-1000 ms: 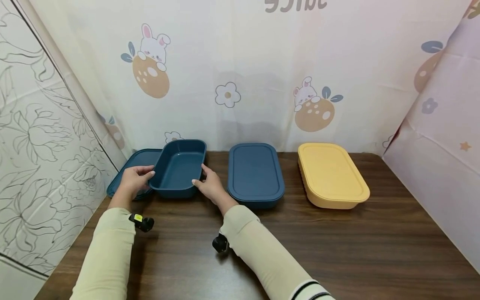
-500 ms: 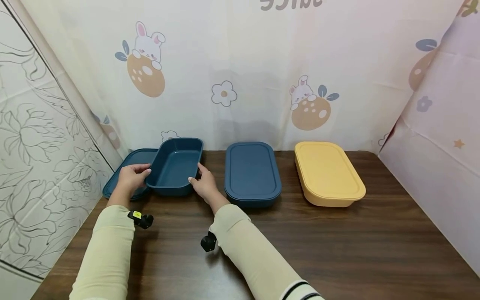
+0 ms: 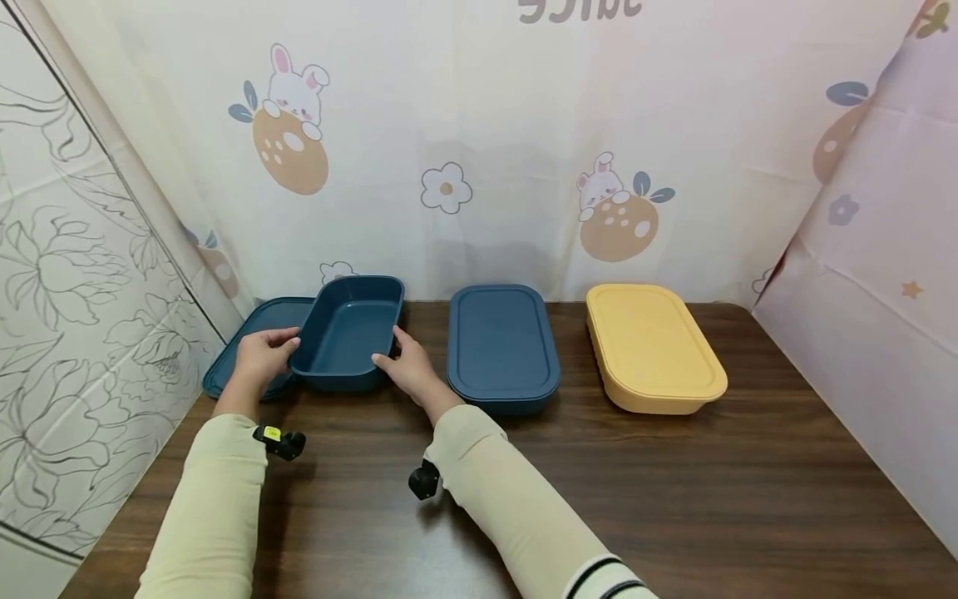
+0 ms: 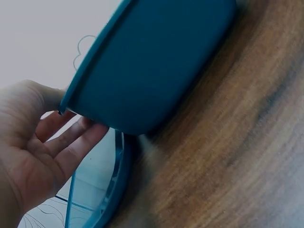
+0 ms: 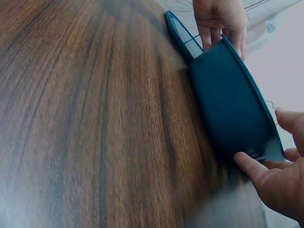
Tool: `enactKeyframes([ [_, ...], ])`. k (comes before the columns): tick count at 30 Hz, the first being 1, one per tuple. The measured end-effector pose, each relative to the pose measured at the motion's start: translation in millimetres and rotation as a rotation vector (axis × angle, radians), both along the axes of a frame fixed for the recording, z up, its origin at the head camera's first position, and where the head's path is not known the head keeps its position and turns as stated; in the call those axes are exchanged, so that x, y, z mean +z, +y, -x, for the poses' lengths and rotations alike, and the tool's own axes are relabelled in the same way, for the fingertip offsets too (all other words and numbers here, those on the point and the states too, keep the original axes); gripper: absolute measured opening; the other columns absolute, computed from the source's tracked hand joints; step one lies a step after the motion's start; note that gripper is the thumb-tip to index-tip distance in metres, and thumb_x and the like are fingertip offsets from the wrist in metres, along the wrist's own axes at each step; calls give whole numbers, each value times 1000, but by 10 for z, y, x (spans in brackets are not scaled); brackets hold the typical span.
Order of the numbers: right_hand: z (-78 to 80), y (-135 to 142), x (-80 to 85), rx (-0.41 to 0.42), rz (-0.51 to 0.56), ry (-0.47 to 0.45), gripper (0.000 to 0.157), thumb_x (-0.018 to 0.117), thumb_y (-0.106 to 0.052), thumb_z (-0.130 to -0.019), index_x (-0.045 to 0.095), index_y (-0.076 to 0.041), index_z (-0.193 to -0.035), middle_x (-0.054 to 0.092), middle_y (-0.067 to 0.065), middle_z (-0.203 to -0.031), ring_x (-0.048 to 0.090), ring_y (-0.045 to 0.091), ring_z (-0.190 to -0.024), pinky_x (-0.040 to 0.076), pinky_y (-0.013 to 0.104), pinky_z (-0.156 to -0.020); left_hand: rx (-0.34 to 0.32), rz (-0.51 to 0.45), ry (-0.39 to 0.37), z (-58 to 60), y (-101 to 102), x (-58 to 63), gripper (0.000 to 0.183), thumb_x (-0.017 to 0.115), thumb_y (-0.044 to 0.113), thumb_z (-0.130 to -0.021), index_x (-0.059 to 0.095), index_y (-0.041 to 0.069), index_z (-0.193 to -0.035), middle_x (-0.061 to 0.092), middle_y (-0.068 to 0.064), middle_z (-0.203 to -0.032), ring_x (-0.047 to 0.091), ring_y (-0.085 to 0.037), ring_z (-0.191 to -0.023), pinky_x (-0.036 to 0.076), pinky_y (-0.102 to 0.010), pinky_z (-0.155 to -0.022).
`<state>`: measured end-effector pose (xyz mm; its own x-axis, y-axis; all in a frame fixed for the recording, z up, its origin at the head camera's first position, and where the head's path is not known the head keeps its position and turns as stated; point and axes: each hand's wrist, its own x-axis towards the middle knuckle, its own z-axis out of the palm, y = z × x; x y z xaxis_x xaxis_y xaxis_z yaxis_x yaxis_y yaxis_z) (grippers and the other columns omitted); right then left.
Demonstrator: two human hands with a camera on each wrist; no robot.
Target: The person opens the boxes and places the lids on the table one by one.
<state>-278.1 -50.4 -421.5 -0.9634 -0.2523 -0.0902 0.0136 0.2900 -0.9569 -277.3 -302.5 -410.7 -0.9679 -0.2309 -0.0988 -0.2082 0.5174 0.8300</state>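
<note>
An empty, lidless dark blue food container (image 3: pixel 349 335) is tipped toward the camera at the left back of the table. My left hand (image 3: pixel 262 358) grips its left rim; in the left wrist view, the thumb is at the rim and the fingers (image 4: pixel 80 137) reach beneath the side wall. On the right side, my right hand (image 3: pixel 410 366) holds the container between thumb and fingers; one fingertip presses the lower wall in the right wrist view. A matching blue lid (image 3: pixel 258 333) lies to the left, partly hidden behind the container and left hand.
A closed blue container (image 3: pixel 503 341) stands just right of my right hand. Farther right is a closed yellow container (image 3: pixel 656 341). A printed curtain (image 3: pixel 494 100) hangs behind the dark wooden table (image 3: pixel 711 499), and a patterned panel (image 3: pixel 75 316) borders its left side.
The head view has shifted slightly. Both hands keep their hold on the open container, which stays at about the same place and tilt.
</note>
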Motion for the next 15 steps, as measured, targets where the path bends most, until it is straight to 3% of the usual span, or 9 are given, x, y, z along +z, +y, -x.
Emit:
enactKeyframes([
  [5,-12,59,10,38,21,-5,74,65,-26,-95,25,-11,-155,33,15,-154,41,32,-135,43,40,-103,30,-16,14,-40,1,-17,44,49,29,-103,52,7,-141,46,-20,-144,51,-28,-115,51,-17,-68],
  [12,-63,127,38,74,-20,13,80,69,-31,-92,24,-9,-155,32,15,-155,40,33,-136,41,42,-105,44,69,84,-95,35,11,45,56,31,-100,57,2,-134,55,-21,-133,60,-18,-85,52,-20,-65],
  [15,-90,148,45,86,-39,21,81,70,-31,-92,25,-10,-155,32,14,-154,40,32,-136,40,42,-106,34,99,106,-130,47,19,46,58,31,-98,58,0,-132,58,-22,-129,62,-18,-85,52,-19,-64],
])
